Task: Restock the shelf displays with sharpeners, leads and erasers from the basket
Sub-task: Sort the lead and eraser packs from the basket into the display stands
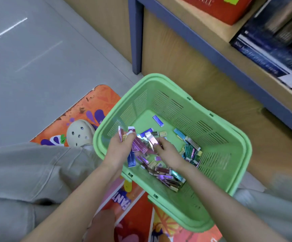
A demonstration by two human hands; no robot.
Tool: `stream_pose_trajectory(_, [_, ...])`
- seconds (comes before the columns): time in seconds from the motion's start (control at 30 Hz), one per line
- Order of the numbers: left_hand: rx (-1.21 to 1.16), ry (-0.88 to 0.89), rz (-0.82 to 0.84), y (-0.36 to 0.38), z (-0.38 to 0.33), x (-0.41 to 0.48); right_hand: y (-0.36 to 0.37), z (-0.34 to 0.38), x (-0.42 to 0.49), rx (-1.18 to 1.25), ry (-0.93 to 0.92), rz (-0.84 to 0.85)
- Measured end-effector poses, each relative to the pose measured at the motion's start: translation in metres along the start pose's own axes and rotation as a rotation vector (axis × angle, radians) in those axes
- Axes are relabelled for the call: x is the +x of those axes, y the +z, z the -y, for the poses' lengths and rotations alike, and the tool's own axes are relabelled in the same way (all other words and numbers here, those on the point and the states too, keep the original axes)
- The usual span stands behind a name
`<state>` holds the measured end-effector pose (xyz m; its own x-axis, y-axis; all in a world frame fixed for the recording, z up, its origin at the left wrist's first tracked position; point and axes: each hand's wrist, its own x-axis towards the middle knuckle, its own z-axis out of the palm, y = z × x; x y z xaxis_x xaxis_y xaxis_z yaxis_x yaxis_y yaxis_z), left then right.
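Small shiny foil-wrapped packets (166, 173) in purple, pink, teal and blue were piled loose on the floor of the light green slotted plastic basket (229, 163), mostly toward the near and right side, with one blue packet (158, 120) lying alone further back. Couldn't tell leads from erasers at this blur, tbh. Both hands were down inside. The left hand (120, 147) had its grip closed round a fan of pink and purple packets (138, 145), long axes pointing up and away from the palm. The right hand (168, 151) was pinched on one silvery-pink packet (151, 139), held on edge just beside the left bundle. The heap lay right under and nearer the right hand, so I'd guess that one does the picking while the left collects. The basket sat on the floor against a wooden shelf unit with blue trim (185, 32), boxes (267, 48) up on it, an orange floor sticker (96, 105) beneath.
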<state>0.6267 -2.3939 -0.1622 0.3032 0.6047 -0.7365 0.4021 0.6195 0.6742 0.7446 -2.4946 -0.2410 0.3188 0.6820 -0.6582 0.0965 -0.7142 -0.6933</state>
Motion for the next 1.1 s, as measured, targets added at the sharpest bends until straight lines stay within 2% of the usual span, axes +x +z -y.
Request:
stream_pose_trajectory(0.2, [-0.141, 0.065, 0.010, 0.014, -0.022, -0.029, -0.030, 0.065, -0.041, 0.185, -0.160, -0.121])
stream_pose_trajectory(0.33, [-0.219, 0.117, 0.109, 0.022, -0.034, -0.046, -0.040, 0.094, -0.076, 0.169, -0.253, -0.126])
stream_pose_trajectory(0.47, [-0.172, 0.149, 0.183, 0.029, -0.048, -0.066, -0.053, 0.107, -0.112, 0.129, -0.304, -0.137])
stream_pose_trajectory(0.67, [-0.010, 0.235, 0.234, 0.044, -0.078, -0.099, -0.088, 0.119, -0.161, 0.034, -0.355, -0.271])
stream_pose_trajectory(0.8, [0.037, 0.305, 0.290, 0.058, -0.106, -0.110, -0.123, 0.133, -0.176, -0.078, -0.423, -0.482])
stream_pose_trajectory(1.0, [0.085, 0.416, 0.351, 0.079, -0.155, -0.115, -0.202, 0.158, -0.181, -0.098, -0.562, -0.983])
stream_pose_trajectory(1.1, [0.091, 0.439, 0.359, 0.086, -0.169, -0.109, -0.234, 0.158, -0.173, -0.099, -0.570, -1.163])
